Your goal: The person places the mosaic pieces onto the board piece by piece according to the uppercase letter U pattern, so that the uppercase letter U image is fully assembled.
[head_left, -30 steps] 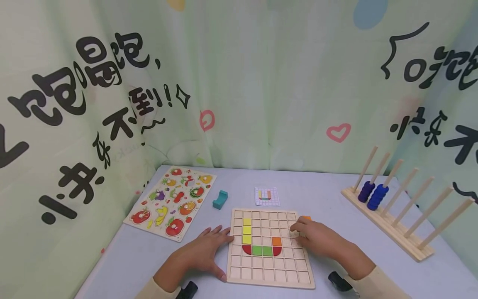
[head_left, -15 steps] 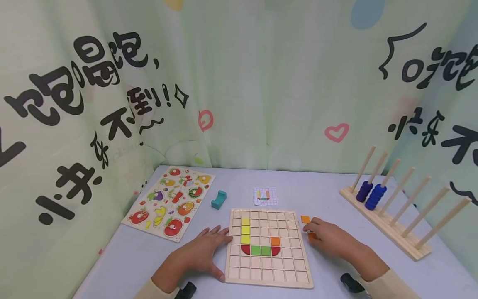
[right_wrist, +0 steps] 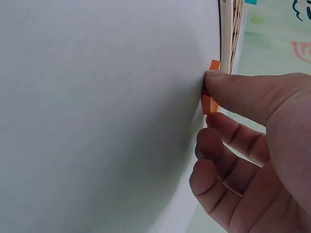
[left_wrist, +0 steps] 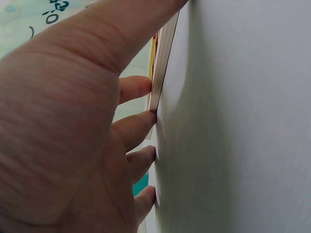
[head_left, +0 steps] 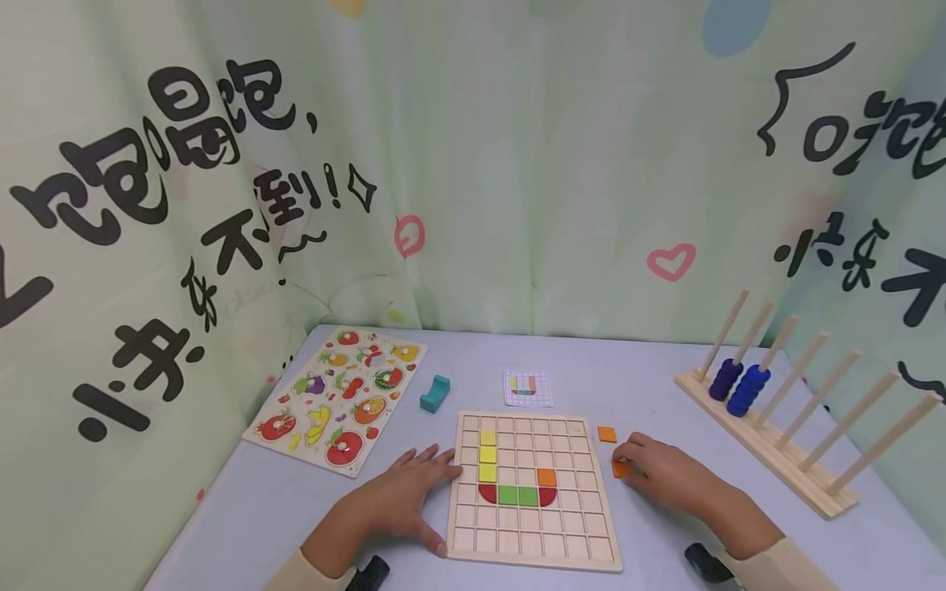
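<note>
A wooden grid board (head_left: 537, 545) lies on the table with three yellow square tiles (head_left: 488, 454) in a column, two green tiles between two red rounded tiles, and one orange tile (head_left: 546, 477) above the right red one. My left hand (head_left: 401, 498) rests spread at the board's left side, thumb at its lower corner; the left wrist view shows fingertips (left_wrist: 146, 119) against the edge. Right of the board, my right hand (head_left: 668, 474) pinches an orange square tile (right_wrist: 210, 103) between thumb and index finger, low at the tabletop. Another orange tile (head_left: 607, 434) lies just behind it.
A small pattern card (head_left: 528, 388) lies behind the board. To the left are a teal curved block (head_left: 435, 394) and a fruit puzzle board (head_left: 342, 400). A wooden peg rack (head_left: 769, 443) with blue and purple rings stands at the right; a curtain backs the table.
My right hand has left the board's right edge and moved right, uncovering one orange tile and taking hold of the nearer one. The left hand stays at the board's left side.
</note>
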`<state>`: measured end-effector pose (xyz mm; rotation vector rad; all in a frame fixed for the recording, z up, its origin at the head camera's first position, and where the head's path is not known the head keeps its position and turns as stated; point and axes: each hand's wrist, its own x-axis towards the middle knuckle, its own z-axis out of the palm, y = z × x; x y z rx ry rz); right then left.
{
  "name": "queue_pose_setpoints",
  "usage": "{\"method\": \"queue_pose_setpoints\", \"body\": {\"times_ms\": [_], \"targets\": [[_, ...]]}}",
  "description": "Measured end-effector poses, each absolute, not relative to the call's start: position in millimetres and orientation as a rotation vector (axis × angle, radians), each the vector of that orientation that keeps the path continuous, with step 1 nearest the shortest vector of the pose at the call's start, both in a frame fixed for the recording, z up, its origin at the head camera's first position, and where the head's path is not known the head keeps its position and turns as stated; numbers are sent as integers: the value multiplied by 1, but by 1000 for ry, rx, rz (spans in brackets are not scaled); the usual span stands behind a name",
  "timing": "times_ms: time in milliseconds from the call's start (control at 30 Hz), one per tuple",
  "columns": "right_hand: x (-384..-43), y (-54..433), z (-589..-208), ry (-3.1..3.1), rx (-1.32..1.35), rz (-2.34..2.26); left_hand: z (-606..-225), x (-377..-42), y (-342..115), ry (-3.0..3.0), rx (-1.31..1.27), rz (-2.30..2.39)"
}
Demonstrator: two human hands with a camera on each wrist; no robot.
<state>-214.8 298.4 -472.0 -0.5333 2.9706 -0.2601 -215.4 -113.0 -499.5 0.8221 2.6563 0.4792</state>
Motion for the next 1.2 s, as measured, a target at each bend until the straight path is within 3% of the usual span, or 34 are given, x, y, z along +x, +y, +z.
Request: {"method": "queue_pose_setpoints", "body": {"times_ms": [1200], "targets": [[-219,281,-456,2943,-579,-267,-496,-214,-114,2659,866,483]]}}
